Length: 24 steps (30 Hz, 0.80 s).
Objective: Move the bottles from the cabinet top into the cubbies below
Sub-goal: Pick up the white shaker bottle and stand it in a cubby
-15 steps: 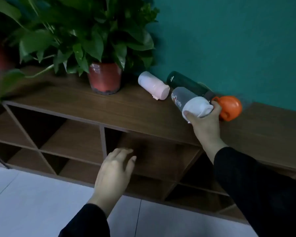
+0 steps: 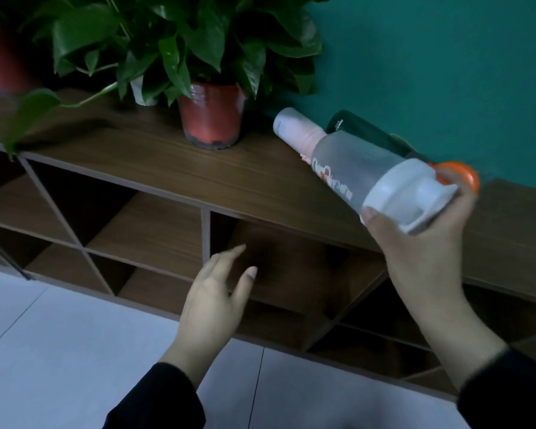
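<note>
A leafy green plant in a red-brown plastic pot [image 2: 211, 119] is seen on the brown wooden cabinet top [image 2: 167, 162]. Below, the left hand [image 2: 217, 298] is held open and empty before an empty wooden cubby [image 2: 279, 267]. A pale pink bottle [image 2: 294, 130] and a dark green bottle [image 2: 359, 128] are laid on their sides near the teal wall. A frosted clear bottle with a white lid [image 2: 369, 181] is gripped at its lid by the right hand [image 2: 424, 243], tilted above the cabinet edge, partly hiding an orange cap [image 2: 464, 174].

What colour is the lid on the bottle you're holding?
White, seen in the head view: the lid of the frosted bottle.
</note>
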### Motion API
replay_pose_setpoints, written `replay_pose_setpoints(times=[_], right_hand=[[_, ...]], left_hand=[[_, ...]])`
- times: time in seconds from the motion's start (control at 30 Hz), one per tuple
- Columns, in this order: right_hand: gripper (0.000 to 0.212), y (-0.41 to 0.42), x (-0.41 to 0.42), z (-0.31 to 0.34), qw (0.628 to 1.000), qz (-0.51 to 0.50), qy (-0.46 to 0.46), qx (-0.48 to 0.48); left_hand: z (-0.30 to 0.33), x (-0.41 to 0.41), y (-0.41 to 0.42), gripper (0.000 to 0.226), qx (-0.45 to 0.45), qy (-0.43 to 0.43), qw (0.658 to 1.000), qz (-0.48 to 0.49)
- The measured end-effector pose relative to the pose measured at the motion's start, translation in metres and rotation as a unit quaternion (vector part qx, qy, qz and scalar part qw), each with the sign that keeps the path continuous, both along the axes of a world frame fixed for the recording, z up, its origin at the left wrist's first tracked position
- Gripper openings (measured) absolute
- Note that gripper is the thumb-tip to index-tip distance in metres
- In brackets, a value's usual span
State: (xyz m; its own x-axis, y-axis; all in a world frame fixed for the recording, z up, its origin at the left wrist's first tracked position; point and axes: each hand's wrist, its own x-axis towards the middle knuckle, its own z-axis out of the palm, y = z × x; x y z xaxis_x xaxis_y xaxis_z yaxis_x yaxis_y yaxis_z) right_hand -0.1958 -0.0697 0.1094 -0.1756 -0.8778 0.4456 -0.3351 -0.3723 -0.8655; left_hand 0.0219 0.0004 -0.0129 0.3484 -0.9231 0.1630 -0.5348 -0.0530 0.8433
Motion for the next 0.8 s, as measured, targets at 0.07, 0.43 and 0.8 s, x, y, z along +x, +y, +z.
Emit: replay_pose_setpoints(times=[0.07,0.43,0.8], right_hand=[[0.089,0.047,0.002,0.004,0.998,0.06,-0.004,0.003],[0.097,0.075,0.025,-0.111,0.953,0.092,0.15,0.246],[0.104,-0.017,0.083,-0.174,0.946,0.105,0.161,0.262]], left_hand=[[0.01,0.001,0.006,0.039,-0.021,0.09,0.996,0.019],[-0.003,-0.009,0.009,0.012,0.11,0.181,0.976,0.058],[-0.035,-0.013,-0.034,0.041,0.196,0.365,0.91,0.005]])
